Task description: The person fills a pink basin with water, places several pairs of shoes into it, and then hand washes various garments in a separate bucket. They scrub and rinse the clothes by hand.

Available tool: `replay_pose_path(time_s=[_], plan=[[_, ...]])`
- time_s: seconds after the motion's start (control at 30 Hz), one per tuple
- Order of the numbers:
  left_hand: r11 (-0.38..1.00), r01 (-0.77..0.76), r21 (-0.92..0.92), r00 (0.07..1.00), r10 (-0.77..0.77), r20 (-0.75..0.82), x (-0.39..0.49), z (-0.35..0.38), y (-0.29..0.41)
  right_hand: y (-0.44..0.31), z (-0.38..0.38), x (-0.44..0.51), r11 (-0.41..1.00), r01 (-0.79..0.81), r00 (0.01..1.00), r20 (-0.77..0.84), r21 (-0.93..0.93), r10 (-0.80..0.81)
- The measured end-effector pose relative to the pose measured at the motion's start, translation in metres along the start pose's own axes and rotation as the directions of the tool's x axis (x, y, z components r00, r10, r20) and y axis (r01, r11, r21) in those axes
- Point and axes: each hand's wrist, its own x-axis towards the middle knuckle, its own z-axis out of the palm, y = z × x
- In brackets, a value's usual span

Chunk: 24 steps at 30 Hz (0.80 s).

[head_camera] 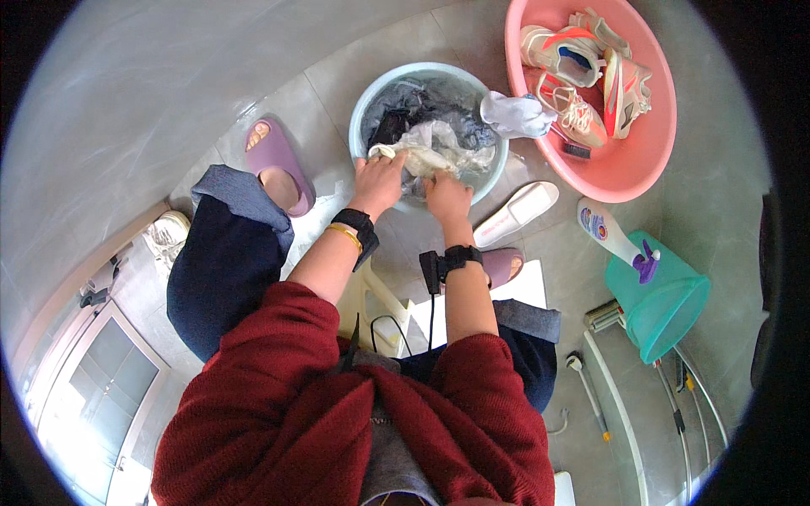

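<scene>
A light blue plastic basin (359, 126) holds water, dark fabric (391, 128) and a whitish wet cloth (421, 150). At its near side, my left hand (378, 183) grips the cloth's left end, by a rolled pale edge. My right hand (448, 196), fingers curled, is closed on the cloth's near part just inside the rim. Some of the cloth lies in the water, and its lower folds are hidden. A white sock-like cloth (516, 115) hangs over the basin's right rim, touching the pink tub (658, 158).
Sneakers (623, 95) and a brush (576, 149) lie in the pink tub. A white insole (516, 214) rests on the tiles right of the basin. Farther right are a spray bottle (607, 234) and a green bucket (658, 297). A pale plastic stool (380, 297) is below my forearms.
</scene>
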Motion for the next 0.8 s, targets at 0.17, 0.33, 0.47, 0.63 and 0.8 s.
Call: replay_pose_path(time_s=[0.17,0.33,0.47,0.63,0.8], plan=[[0.886,-0.001,-0.464,0.993,-0.053,-0.103,0.013,0.001,-0.012,0.026,-0.039,0.007,0.573,-0.034,0.993,-0.039,0.819,0.116],[0.235,-0.121,-0.964,0.98,-0.129,-0.154,0.022,-0.019,-0.014,0.053,-0.15,-0.009,-0.063,0.359,0.916,-0.338,0.931,0.214],[0.071,-0.318,-0.945,0.948,0.019,-0.318,0.025,-0.04,0.013,0.057,-0.186,-0.013,-0.253,0.5,0.864,-0.496,0.828,0.084],[0.518,-0.217,-0.828,0.942,-0.11,-0.316,0.025,-0.039,0.014,0.053,-0.102,0.013,0.731,-0.071,0.982,-0.08,0.678,0.169],[0.519,0.027,-0.855,0.996,-0.085,-0.02,0.019,-0.007,-0.006,0.029,-0.026,0.022,0.987,0.106,0.971,-0.201,-0.124,-0.129]])
